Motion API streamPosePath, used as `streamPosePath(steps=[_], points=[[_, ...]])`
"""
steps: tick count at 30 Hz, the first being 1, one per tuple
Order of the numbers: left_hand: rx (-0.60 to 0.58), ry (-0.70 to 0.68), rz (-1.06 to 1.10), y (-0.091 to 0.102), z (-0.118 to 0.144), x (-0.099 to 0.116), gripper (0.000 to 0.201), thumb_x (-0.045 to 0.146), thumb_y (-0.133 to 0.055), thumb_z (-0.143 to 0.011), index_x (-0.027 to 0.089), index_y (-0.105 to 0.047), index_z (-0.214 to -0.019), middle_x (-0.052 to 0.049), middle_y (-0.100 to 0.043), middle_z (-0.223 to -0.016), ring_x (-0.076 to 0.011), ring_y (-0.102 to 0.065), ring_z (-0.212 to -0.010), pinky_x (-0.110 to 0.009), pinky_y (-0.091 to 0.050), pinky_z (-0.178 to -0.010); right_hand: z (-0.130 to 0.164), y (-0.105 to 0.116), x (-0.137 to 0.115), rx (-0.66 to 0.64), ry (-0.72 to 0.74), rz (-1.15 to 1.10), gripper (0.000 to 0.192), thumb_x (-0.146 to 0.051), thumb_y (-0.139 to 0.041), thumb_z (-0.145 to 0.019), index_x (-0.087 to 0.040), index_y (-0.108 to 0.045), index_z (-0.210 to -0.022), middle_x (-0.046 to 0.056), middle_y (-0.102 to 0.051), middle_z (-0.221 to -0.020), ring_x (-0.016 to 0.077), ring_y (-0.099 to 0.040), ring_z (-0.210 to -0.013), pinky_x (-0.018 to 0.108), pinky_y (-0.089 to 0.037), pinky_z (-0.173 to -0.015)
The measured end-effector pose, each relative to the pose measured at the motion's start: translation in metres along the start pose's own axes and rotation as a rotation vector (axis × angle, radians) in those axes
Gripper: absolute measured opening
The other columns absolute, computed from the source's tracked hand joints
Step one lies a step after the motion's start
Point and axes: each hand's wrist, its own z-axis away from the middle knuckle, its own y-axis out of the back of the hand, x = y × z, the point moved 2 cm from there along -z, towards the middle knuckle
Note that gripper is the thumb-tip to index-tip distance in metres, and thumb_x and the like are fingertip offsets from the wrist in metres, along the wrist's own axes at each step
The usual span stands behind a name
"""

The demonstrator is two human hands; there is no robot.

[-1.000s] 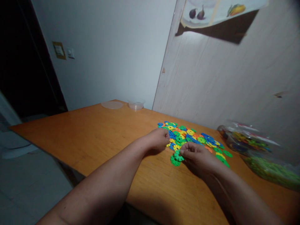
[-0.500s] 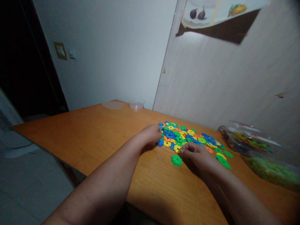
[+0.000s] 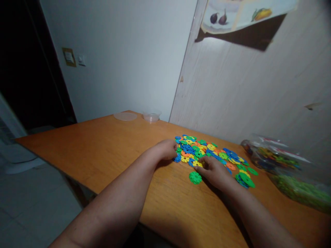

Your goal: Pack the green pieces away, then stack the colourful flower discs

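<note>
Two bare hands rest at the near edge of a heap of coloured plastic discs point(image 3: 207, 153) on the orange bench point(image 3: 103, 148). Left hand point(image 3: 165, 150) is curled into a loose fist against a blue disc; whether it grips one I cannot tell. Right hand point(image 3: 213, 168) lies flat, fingers released, beside a lone green disc point(image 3: 194, 177).

Looking like someone's home: a wooden table point(image 3: 103, 151) is sitting against a white wall with a light switch point(image 3: 69, 57), a fruit poster point(image 3: 240, 13) is peeling off, tiled floor point(image 3: 31, 199) below.
</note>
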Motion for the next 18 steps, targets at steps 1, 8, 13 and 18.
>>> streamPosePath(steps=[1,8,13,18], points=[[-0.013,-0.030,-0.026,-0.0009,0.0000,-0.0002,0.015,0.022,-0.073,-0.060,0.018,-0.065,-0.071,0.002,-0.060,-0.066,-0.0133,-0.050,-0.062,-0.024,-0.032,-0.055,0.0000,0.0000,0.0004,0.010,-0.005,-0.015,0.030,-0.048,-0.067,-0.081,-0.021,-0.069,-0.096,0.006,-0.067,-0.090,0.0201,-0.059,-0.077,0.029,-0.038,-0.062],[-0.020,-0.129,-0.130,-0.0070,-0.0012,-0.0031,0.026,0.034,-0.075,-0.060,0.021,-0.068,-0.082,-0.002,-0.065,-0.077,-0.0169,-0.054,-0.067,-0.025,-0.036,-0.058,-0.0011,0.0006,-0.0018,0.001,-0.027,-0.080,0.029,-0.048,-0.070,-0.078,-0.021,-0.066,-0.088,0.004,-0.064,-0.083,0.0175,-0.053,-0.069,0.028,-0.031,-0.056],[-0.022,-0.123,-0.124,-0.0068,-0.0004,-0.0003,0.023,0.032,-0.074,-0.063,0.021,-0.068,-0.081,-0.002,-0.066,-0.078,-0.0176,-0.056,-0.070,-0.025,-0.038,-0.062,-0.0032,0.0026,-0.0040,0.032,-0.050,-0.061,0.027,-0.044,-0.072,-0.074,-0.022,-0.058,-0.080,0.002,-0.061,-0.078,0.0172,-0.051,-0.068,0.028,-0.030,-0.056],[-0.021,-0.125,-0.113,-0.0056,0.0030,0.0034,0.023,0.029,-0.072,-0.065,0.021,-0.066,-0.085,-0.001,-0.065,-0.080,-0.0167,-0.054,-0.069,-0.024,-0.037,-0.061,-0.0024,0.0074,-0.0051,0.107,-0.009,-0.103,0.018,-0.038,-0.067,-0.078,-0.022,-0.059,-0.077,0.003,-0.062,-0.079,0.0186,-0.053,-0.072,0.029,-0.034,-0.060]])
